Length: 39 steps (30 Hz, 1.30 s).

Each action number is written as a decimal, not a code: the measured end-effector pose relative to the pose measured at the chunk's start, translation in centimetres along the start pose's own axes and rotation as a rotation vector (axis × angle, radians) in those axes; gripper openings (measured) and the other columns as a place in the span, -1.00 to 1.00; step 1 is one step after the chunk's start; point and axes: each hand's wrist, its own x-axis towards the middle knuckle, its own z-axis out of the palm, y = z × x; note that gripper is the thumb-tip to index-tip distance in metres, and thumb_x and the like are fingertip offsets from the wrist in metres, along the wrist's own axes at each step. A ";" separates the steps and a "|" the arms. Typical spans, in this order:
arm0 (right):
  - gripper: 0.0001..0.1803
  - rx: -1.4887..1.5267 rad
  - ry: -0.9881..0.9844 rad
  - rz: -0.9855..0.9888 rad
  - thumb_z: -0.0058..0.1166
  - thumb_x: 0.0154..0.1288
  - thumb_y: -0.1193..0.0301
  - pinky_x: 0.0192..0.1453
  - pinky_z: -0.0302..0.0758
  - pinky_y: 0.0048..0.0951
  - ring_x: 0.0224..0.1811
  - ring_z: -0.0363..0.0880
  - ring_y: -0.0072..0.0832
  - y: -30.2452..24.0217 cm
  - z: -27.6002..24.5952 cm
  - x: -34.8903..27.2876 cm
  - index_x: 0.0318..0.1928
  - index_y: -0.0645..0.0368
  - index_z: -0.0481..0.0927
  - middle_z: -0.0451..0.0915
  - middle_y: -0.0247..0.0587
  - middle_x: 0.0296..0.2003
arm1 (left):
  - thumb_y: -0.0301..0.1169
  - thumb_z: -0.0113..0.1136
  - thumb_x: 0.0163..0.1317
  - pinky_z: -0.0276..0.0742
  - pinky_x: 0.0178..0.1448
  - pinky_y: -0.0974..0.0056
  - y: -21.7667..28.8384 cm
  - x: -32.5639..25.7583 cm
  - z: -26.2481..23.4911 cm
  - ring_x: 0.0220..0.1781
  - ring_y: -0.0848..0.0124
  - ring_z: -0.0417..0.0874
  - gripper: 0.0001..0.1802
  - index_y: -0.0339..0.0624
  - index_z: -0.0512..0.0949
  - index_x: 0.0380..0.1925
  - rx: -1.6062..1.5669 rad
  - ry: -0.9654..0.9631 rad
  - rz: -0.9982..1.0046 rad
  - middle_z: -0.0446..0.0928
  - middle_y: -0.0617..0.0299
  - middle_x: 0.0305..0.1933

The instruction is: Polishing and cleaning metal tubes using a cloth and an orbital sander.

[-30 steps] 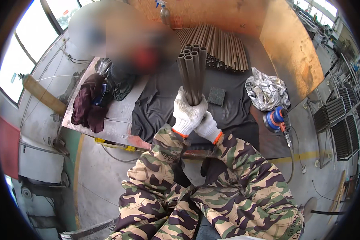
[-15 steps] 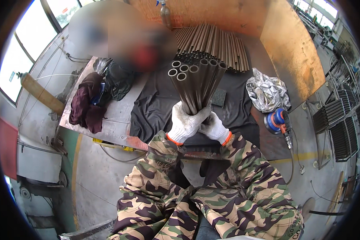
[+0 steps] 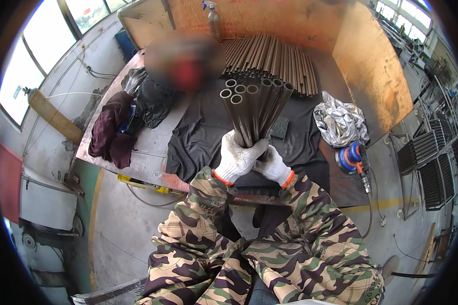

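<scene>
Both of my hands wear white knit gloves with orange cuffs. A bundle of several dark metal tubes (image 3: pixel 251 116) stands up from my grip, open ends fanned out at the top. My left hand (image 3: pixel 236 158) wraps round the lower part of the bundle. Pressed against it on the other side, my right hand (image 3: pixel 273 165) is closed at the tubes' lower end, its fingers partly hidden. Beneath the hands a black cloth (image 3: pixel 191 140) covers part of the table, and a dark green abrasive pad (image 3: pixel 280 128) lies just behind the bundle.
Beyond the bundle lies a pile of tubes (image 3: pixel 269 56). Crumpled silver cloth (image 3: pixel 341 119) and a blue-and-orange sander (image 3: pixel 352 158) with a hose sit at right. Maroon (image 3: pixel 112 129) and dark green rags (image 3: pixel 155 99) lie left. A spray bottle (image 3: pixel 214 23) stands by the orange back wall (image 3: pixel 290 23).
The tube tops have shifted slightly right and down. Both hands keep their hold on the bundle. The view has tilted a little, showing more of the back wall.
</scene>
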 end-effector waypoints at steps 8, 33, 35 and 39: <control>-0.34 0.078 -0.106 0.005 0.43 0.23 0.48 0.38 0.52 -0.27 0.23 0.61 -0.42 0.0 -0.3 0.3 0.31 0.32 0.47 0.65 -0.16 0.19 | -0.62 0.34 0.20 0.70 0.08 0.24 0.3 -0.2 0.0 -0.09 0.39 0.78 -0.72 -0.40 0.72 -0.06 0.029 0.009 -0.017 0.78 0.10 -0.12; -0.76 -0.065 0.763 0.072 0.05 0.50 0.29 -0.59 0.50 -0.34 -0.67 0.57 -0.37 -6.3 -11.8 11.2 -0.17 0.24 0.56 0.61 -0.16 -0.55 | -0.75 0.22 0.19 0.64 -0.04 0.31 1.0 0.5 0.3 -0.21 0.41 0.71 -0.69 -0.34 0.58 -0.05 -0.018 0.202 0.082 0.69 0.13 -0.28; -0.74 -0.346 0.718 0.246 0.00 0.46 0.29 -0.55 0.55 -0.25 -0.63 0.64 -0.29 -5.6 -16.2 12.2 -0.18 0.26 0.56 0.61 -0.04 -0.62 | -0.75 0.22 0.20 0.63 -0.04 0.31 -0.1 0.7 0.7 -0.21 0.40 0.71 -0.69 -0.34 0.58 -0.04 -0.043 0.176 0.063 0.69 0.13 -0.28; -0.75 -0.667 0.715 0.187 0.02 0.38 0.32 -0.49 0.60 -0.18 -0.54 0.72 -0.16 -4.8 -16.0 14.5 -0.25 0.28 0.62 0.65 0.04 -0.58 | -0.77 0.20 0.19 0.63 -0.05 0.30 0.0 0.1 0.5 -0.20 0.38 0.71 -0.67 -0.34 0.57 -0.03 -0.078 0.178 0.056 0.68 0.12 -0.26</control>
